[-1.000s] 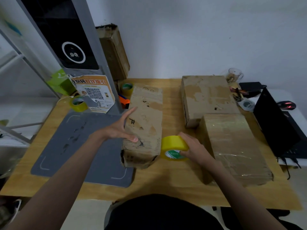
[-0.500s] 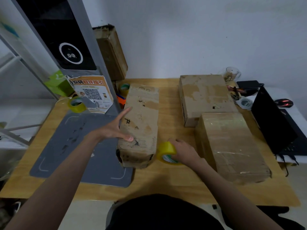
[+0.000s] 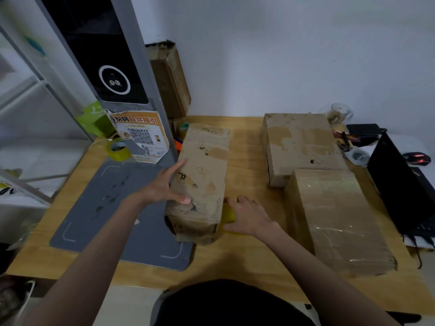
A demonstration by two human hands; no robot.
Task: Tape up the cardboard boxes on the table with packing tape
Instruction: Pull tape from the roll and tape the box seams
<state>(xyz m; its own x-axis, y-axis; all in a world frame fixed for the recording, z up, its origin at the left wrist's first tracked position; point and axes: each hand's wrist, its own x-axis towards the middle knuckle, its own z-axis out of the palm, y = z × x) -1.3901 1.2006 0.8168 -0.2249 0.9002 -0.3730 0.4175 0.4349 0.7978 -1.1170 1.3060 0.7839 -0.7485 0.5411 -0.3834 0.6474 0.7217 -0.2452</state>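
Dropping from where it had stood a second before, the yellow tape roll (image 3: 227, 214), gripped in the right hand (image 3: 247, 216), now pressed the worn box (image 3: 202, 182) near its end, ready to start a strip, while the spread left hand (image 3: 164, 187) steadied it; the wrapped box (image 3: 334, 217) sat beyond.

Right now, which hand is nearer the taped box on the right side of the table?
Right. The right hand grips the yellow tape roll beside the taped box; the left hand rests across the worn box.
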